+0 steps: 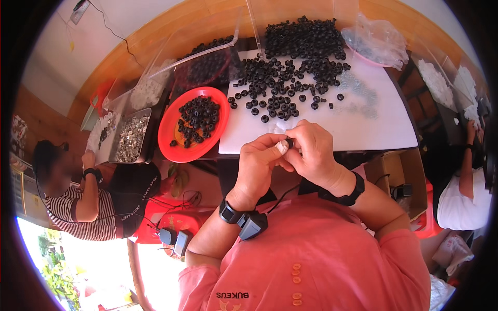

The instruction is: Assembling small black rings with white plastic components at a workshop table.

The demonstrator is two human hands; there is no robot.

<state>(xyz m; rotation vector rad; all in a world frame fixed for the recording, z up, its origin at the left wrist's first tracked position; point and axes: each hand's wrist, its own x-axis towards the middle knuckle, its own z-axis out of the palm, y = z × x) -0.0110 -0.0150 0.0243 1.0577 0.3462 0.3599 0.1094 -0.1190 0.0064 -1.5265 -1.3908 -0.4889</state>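
Just below the middle of the frame, the person's two bare hands meet over the near edge of the white flat sheet (363, 124) that covers the table. The left hand (259, 163) is curled nearly into a fist, its thumb and forefinger pinched on a small white piece whose shape is too small to make out. The right hand (314, 150) is likewise curled, its fingertips closed on a small black rubber ring (289, 142) that sits between the two hands, touching the white piece. Both wrists carry black bands, and a small black box hangs at the left wrist.

Above the hands, in the upper centre of the frame, a loose heap of black rubber rings (290, 67) spreads across the white sheet, thicker toward the top and thinning to scattered single rings near the hands. Left of the sheet, touching its edge, a round red plastic plate (171, 140) holds a smaller pile of the same black rings. Further left, a rectangular grey metal tray (130, 138) is filled with small shiny metal parts. At the upper right, a clear plastic bag (376, 44) lies in a pink bowl.

At the left edge of the frame a co-worker in a striped shirt (78, 212) has a hand by the tray; at the right edge another person in a white top (459, 205) sits at the table.
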